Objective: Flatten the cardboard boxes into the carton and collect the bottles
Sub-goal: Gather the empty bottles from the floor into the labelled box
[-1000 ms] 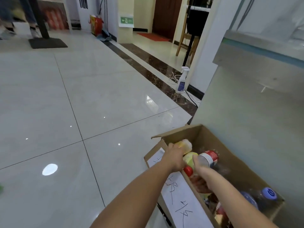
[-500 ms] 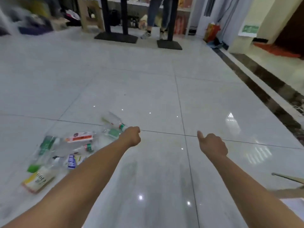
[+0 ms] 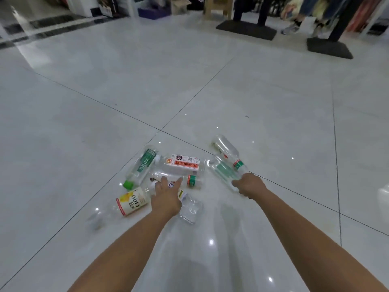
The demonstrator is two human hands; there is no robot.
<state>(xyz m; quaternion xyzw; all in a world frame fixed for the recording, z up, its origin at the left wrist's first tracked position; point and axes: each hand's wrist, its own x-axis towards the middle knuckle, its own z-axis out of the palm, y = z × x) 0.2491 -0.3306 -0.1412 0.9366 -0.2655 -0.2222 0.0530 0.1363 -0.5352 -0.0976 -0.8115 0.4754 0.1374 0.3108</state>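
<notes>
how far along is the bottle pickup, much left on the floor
Done: nothing provable here; the carton is out of view. In hand: the right hand grips a green-labelled clear bottle, while the left hand reaches open over the others. Left: at least five bottles lie on the floor, among them the green-capped bottle, the red-and-white labelled bottle and the yellow-labelled bottle.

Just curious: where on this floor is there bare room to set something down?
Free: the tile between the forearms, nearer than the crushed bottle; the floor from the bottles to the black stand bases. Crowded: from the green-capped bottle across to the clear bottle the right hand grips.
</notes>
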